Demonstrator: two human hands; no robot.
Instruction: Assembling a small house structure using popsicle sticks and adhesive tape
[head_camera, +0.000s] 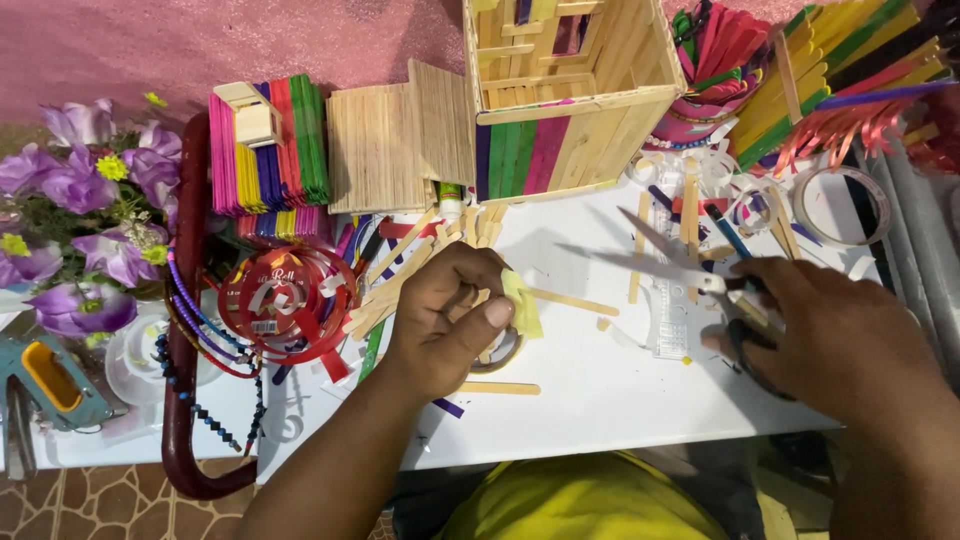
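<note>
Now the left hand (445, 320) pinches a thin yellow paper piece (522, 303), probably light and floppy; right hand (835, 335) grips open scissors (690, 275) by their handles.

My right hand (840, 335) covers the scissors' (690, 270) handles, blades motion-blurred; my left hand (445, 320) hides most of a tape roll (500, 352); the stick house (565, 90) is cut by the top edge.
</note>
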